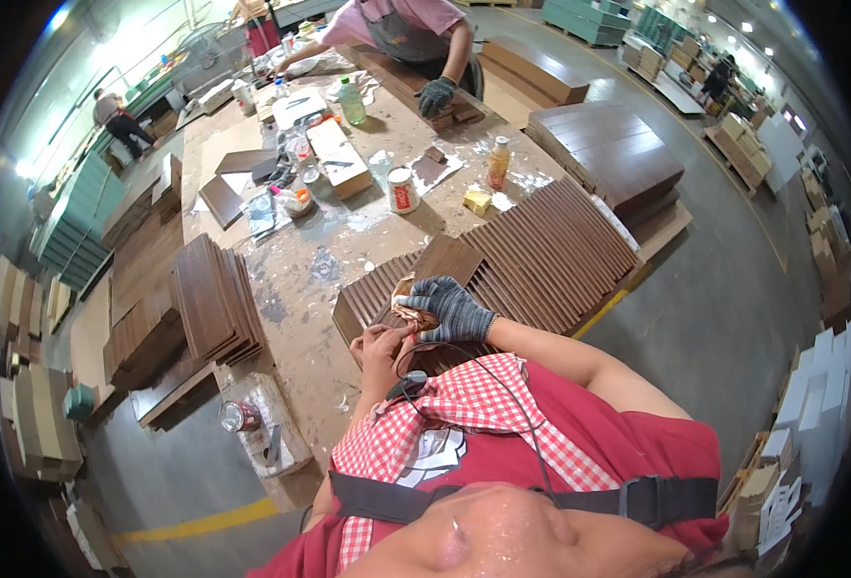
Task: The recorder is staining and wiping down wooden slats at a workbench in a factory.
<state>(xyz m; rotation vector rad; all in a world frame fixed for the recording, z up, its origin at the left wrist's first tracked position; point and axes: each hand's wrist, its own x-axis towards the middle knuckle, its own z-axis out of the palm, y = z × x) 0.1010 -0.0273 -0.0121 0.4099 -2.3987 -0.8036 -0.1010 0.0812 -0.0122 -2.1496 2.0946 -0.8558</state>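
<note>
Gloved right hand point(452, 306) and bare left hand point(379, 339) grip a small tan cloth pad point(409, 306), seemingly mid-wipe over the dark brown ribbed wooden panel point(550, 246); next calls for steady strokes.

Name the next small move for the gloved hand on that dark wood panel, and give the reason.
Probably keep the right hand pressing the small pale wad along the dark wood panel. The bare left hand sits right beside it at the panel's near edge, and both are on the same spot.

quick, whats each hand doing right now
Left hand: bare, fingers curled at a small pale object.
Right hand: gloved, closed on the same small pale object over the dark wood panel.
</note>
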